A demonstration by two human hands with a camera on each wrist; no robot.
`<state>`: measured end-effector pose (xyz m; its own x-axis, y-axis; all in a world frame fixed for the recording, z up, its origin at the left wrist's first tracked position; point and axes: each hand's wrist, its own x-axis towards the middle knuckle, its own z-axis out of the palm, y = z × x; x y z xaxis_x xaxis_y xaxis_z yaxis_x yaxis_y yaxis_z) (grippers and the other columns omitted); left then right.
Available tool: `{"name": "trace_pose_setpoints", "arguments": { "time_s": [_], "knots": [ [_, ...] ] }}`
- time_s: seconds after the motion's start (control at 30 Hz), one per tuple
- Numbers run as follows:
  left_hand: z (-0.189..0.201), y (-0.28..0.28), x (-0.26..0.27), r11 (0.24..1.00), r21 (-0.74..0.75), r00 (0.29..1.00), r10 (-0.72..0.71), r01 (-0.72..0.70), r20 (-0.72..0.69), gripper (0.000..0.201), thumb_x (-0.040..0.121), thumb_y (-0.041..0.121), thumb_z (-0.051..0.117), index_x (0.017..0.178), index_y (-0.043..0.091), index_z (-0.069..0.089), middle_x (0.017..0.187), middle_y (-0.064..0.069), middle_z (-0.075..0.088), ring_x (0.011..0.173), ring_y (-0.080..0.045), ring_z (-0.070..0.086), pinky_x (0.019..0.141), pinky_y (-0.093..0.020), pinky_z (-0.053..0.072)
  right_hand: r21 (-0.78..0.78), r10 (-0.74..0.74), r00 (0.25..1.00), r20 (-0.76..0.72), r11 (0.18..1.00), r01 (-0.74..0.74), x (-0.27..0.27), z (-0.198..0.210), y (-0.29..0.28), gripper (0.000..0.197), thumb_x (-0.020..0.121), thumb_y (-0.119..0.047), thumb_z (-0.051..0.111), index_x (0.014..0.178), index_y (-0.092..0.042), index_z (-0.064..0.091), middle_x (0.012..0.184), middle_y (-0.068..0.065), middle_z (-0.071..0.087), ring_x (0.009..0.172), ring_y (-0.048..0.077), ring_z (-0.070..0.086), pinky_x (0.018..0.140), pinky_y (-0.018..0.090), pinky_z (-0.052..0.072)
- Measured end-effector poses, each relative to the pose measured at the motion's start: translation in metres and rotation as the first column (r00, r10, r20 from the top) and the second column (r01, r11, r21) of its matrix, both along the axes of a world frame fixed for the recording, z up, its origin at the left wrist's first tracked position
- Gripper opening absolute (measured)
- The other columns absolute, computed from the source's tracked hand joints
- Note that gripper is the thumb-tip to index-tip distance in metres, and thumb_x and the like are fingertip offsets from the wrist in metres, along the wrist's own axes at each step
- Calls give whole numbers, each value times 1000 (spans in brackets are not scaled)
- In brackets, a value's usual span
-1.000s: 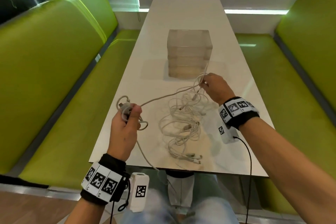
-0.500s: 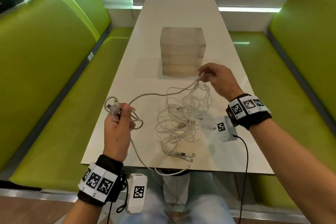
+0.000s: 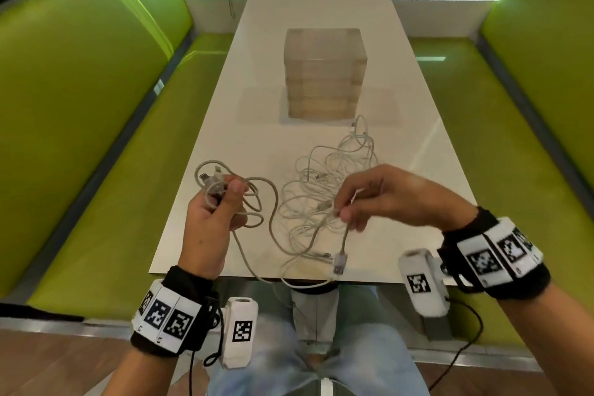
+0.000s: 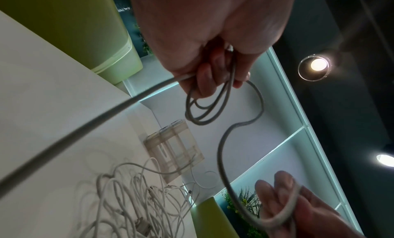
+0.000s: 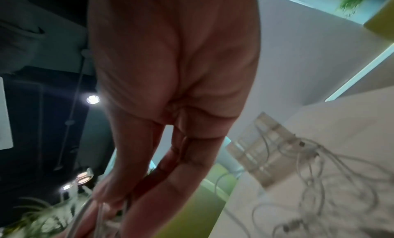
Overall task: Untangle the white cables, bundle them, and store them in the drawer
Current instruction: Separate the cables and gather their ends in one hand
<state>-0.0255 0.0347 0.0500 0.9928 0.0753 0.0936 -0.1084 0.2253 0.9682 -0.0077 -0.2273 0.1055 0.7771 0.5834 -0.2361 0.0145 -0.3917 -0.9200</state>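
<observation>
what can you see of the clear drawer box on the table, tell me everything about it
The clear drawer box is a squat block of translucent, plastic-looking material, with horizontal seams that read as stacked drawers, all apparently shut. It stands upright on the white table, midway along it, beyond both hands. What is inside cannot be made out. Neither hand touches it. The far loops of the loose white cable pile reach close to its front right corner; whether they touch is unclear.

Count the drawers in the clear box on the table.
4 drawers, stacked in the clear box at mid-table beyond the cable pile: one each at top, upper middle, lower middle, bottom. All look closed; the seams are faint.
</observation>
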Motion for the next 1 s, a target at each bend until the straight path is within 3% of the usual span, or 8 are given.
{"name": "trace_pose_setpoints", "arguments": {
  "time_s": [0.2, 0.33, 0.4, 0.5, 0.6, 0.77, 0.87, 1.0],
  "knots": [
    [-2, 10, -19, 998, 26, 998, -60, 60, 10, 18, 72, 47, 72, 73, 29, 69, 66, 10, 62, 47, -3, 39, 45, -16, 35, -129, 213, 967, -140, 964, -231, -49, -65, 19, 7, 81, -9, 70, 87, -5, 68, 83, 14, 71, 73, 22, 67, 74, 30, 56],
    [-7, 10, -26, 993, 64, 994, -102, 104, -29, 16, 73, 44, 70, 73, 28, 69, 61, 11, 59, 46, -3, 38, 45, -16, 34, -220, 177, 979, -101, 956, -196, -63, -102, 26, 10, 80, -10, 71, 90, -9, 71, 86, 11, 73, 78, 24, 69, 79, 36, 57],
    [-11, 9, -28, 983, 114, 989, -138, 143, -57, 27, 67, 54, 74, 76, 29, 69, 63, 12, 62, 49, -2, 43, 47, -14, 38, -276, 156, 985, -79, 946, -172, -64, -109, 25, 23, 79, -12, 73, 101, -11, 70, 91, 8, 73, 82, 19, 69, 82, 33, 56],
    [-12, 5, -32, 942, 270, 978, -175, 201, -117, 15, 70, 46, 68, 75, 32, 69, 71, 7, 67, 58, -1, 53, 52, -15, 45, -372, 90, 996, -11, 924, -88, -61, -100, 20, 34, 74, -22, 77, 107, -19, 66, 94, -1, 71, 82, 9, 64, 77, 24, 51],
    [-10, -2, -35, 860, 402, 950, -273, 313, -154, 6, 81, 28, 67, 76, 25, 69, 70, 3, 63, 61, -1, 52, 57, -14, 44, -241, -134, 983, 125, 957, 161, -60, -75, 16, 28, 68, -36, 80, 86, -23, 63, 85, -8, 64, 68, 1, 54, 62, 13, 42],
    [-8, -21, -38, 741, 408, 846, -484, 533, -226, 10, 86, 16, 66, 82, 7, 65, 65, 13, 62, 61, 0, 54, 61, -14, 42, 36, -111, 994, 10, 993, 111, -64, -62, 41, 69, 72, -37, 76, 133, -36, 43, 126, -13, 56, 88, 9, 63, 77, 17, 49],
    [-4, -21, -41, 757, 307, 817, -529, 577, -230, 17, 83, 7, 66, 100, 9, 62, 80, 10, 71, 77, -2, 65, 71, -17, 48, 90, -119, 993, 11, 989, 117, -67, -75, 51, 32, 85, -25, 67, 115, -27, 59, 98, -12, 66, 80, 10, 65, 69, 25, 53],
    [-5, 0, -32, 872, 14, 860, -479, 488, -175, 43, 67, 26, 79, 107, 21, 63, 64, 12, 54, 54, -3, 45, 52, -22, 37, 61, -86, 994, 66, 995, 82, -72, -85, 43, 8, 91, -18, 59, 87, -18, 66, 81, -9, 59, 67, 10, 60, 59, 33, 52]
  ]
}}
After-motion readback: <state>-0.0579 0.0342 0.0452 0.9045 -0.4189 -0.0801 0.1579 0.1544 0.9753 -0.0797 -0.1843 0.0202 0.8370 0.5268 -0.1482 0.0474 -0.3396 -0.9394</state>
